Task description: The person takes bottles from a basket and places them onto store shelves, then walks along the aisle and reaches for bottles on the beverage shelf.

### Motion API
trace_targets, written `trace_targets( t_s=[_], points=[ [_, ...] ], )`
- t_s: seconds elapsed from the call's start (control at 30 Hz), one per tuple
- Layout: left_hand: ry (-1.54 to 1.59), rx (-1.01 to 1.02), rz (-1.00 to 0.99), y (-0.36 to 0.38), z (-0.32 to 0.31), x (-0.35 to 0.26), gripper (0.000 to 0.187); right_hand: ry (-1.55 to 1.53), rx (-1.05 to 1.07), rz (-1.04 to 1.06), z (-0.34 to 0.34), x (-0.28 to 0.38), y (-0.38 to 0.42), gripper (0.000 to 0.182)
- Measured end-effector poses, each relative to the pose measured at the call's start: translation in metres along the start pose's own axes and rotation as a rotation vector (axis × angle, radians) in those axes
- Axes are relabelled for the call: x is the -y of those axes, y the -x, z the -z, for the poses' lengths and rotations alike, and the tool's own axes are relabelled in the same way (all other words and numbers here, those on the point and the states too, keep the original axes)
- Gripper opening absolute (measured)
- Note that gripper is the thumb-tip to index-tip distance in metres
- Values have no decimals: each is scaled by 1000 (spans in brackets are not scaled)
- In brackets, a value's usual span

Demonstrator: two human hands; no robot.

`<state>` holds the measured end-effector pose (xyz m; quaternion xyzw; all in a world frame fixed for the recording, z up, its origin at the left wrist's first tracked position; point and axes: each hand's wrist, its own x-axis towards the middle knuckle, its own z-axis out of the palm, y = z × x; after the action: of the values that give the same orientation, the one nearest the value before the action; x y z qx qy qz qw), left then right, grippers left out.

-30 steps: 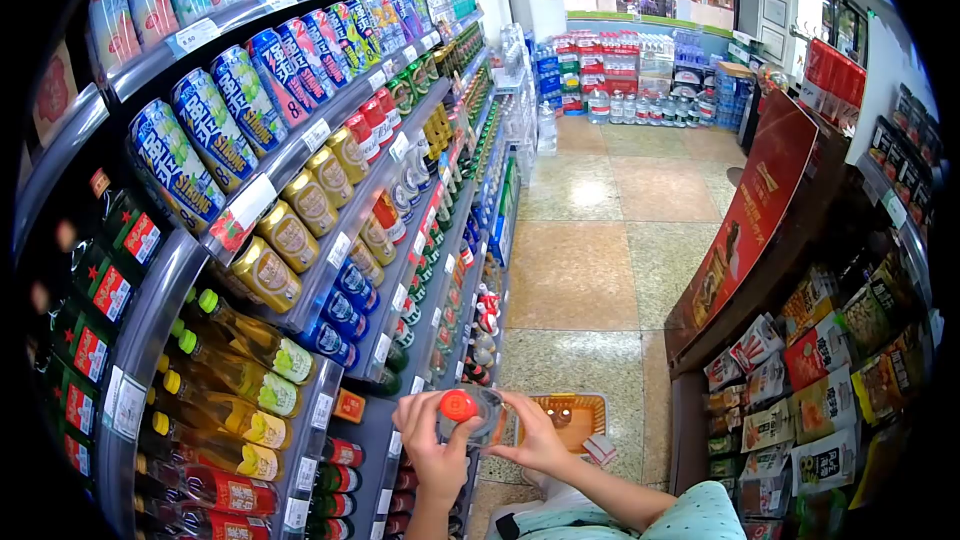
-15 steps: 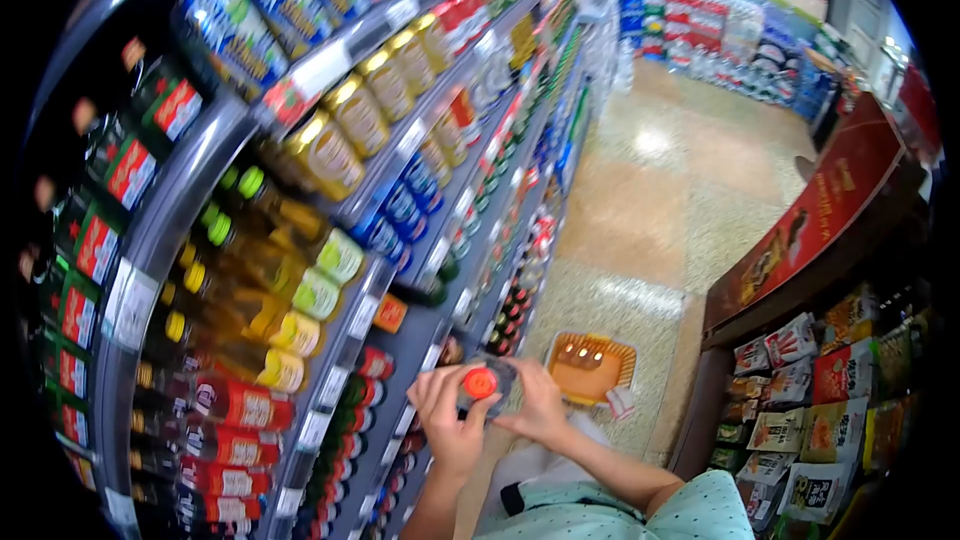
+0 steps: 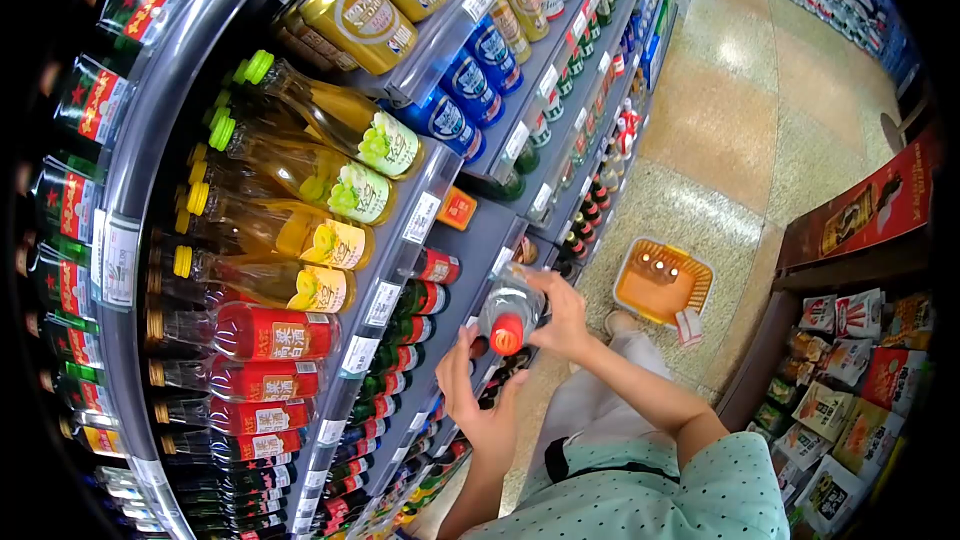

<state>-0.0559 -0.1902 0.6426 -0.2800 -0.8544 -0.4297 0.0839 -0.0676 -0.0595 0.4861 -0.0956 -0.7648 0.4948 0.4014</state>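
A clear bottle with a red cap (image 3: 507,334) is in my right hand (image 3: 562,315), whose thumb and fingers hold its side. The bottle body (image 3: 512,298) tilts away from me, cap toward the camera. My left hand (image 3: 478,402) stands just beside the cap with thumb and fingers spread, holding nothing. Beyond both hands are the shelves, with a row of red-capped dark bottles (image 3: 420,297) lying close by on the left.
Left, the shelf carries yellow bottles (image 3: 325,240), red-labelled bottles (image 3: 275,330) and gold cans (image 3: 360,15). An orange basket (image 3: 655,302) with a few items in it sits on the floor. Snack packets (image 3: 825,410) fill a rack at right.
My left hand has come off the bottle and opened, while my right hand keeps it. The bottle is tilted more now, and the view has shifted closer to the shelf.
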Motion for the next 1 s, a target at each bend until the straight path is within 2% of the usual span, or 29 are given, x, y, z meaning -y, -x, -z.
trace_targets(
  t_s=[0.2,0.23,0.5,0.73,1.0],
  points=[
    [-46,-23,120,8,4,4,82,-58,-122,46,-50,-42,-34,75],
    [-54,-26,141,9,5,6,81,8,-144,57,-54,-45,-41,72],
    [-93,-55,211,13,6,19,73,24,-138,-41,-93,-84,-62,71],
    [-109,-71,248,14,9,26,70,32,-108,-142,-108,-94,-75,72],
    [-145,-63,263,13,9,28,68,11,-130,-147,-111,-95,-92,69]
  ],
)
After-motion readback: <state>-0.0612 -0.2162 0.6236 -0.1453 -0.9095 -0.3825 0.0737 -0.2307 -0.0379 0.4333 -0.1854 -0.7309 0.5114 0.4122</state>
